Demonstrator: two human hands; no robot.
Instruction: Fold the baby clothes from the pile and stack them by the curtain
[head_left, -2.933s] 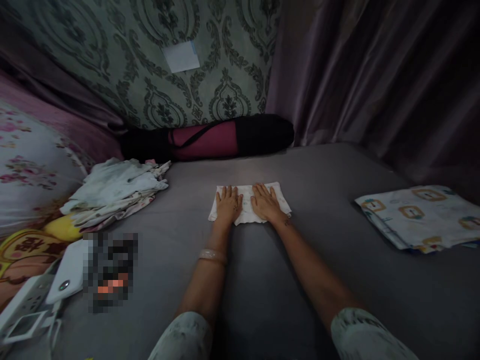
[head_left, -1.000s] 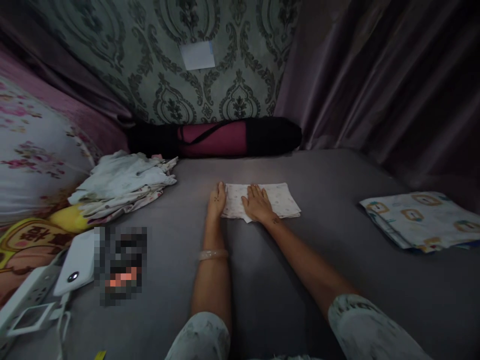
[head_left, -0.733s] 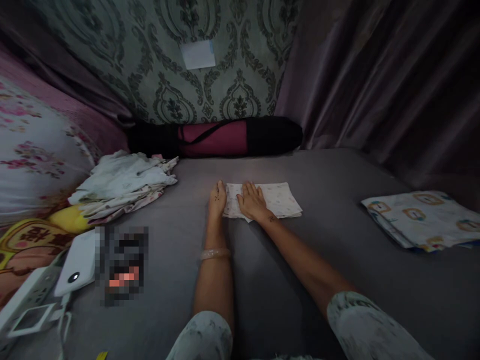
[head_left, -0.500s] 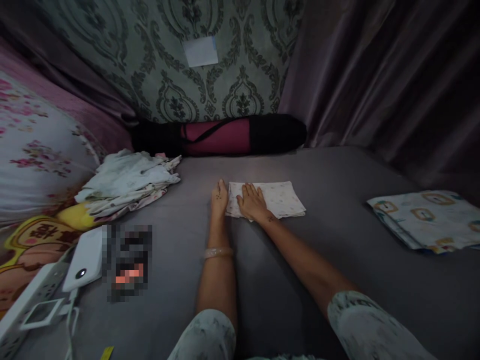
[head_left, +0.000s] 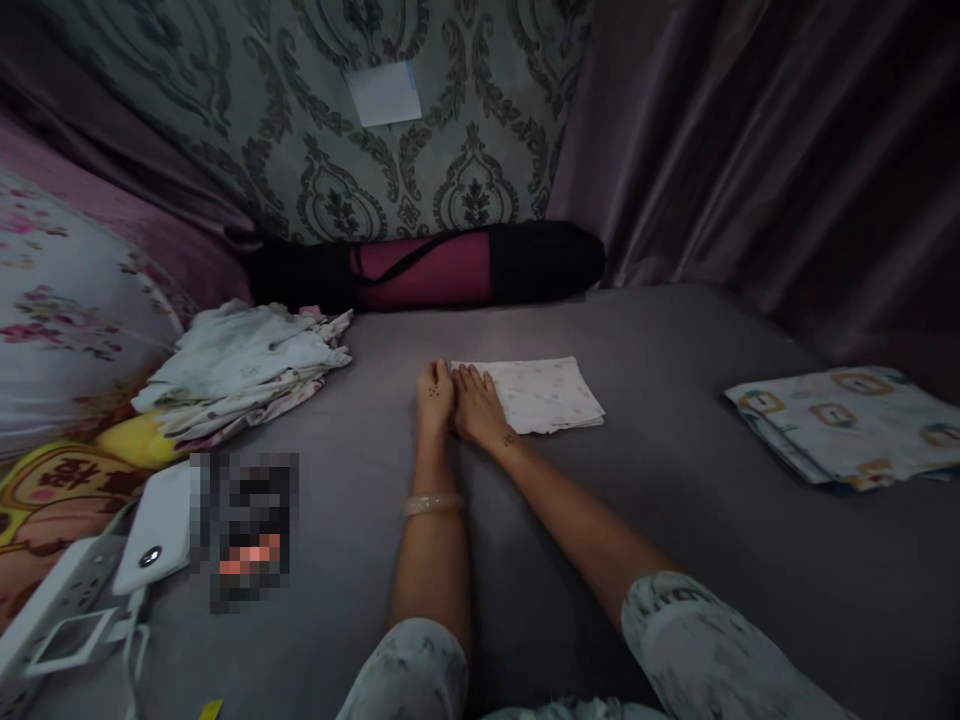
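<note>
A folded white cloth with a faint print (head_left: pixel 551 392) lies flat on the grey bed sheet (head_left: pixel 337 540). My right hand (head_left: pixel 480 405) rests palm down on the cloth's left part, its fingers stretched out and holding nothing. Against the cloth's left edge stands my left hand (head_left: pixel 435 395), turned on its side and touching or nearly touching my right hand. Its fingers are partly hidden, and I cannot make out whether they grip the edge.
A pile of clothes (head_left: pixel 247 360) lies left, near a power strip (head_left: pixel 67 590) and a white power bank (head_left: pixel 157 525). Folded patterned fabric (head_left: pixel 855 420) is at the right. A black and pink bag (head_left: pixel 427 270) lies along the wall.
My right hand has slid left over the cloth to its left edge, close beside my left hand. My left hand has stayed at that edge. The view has shifted slightly.
</note>
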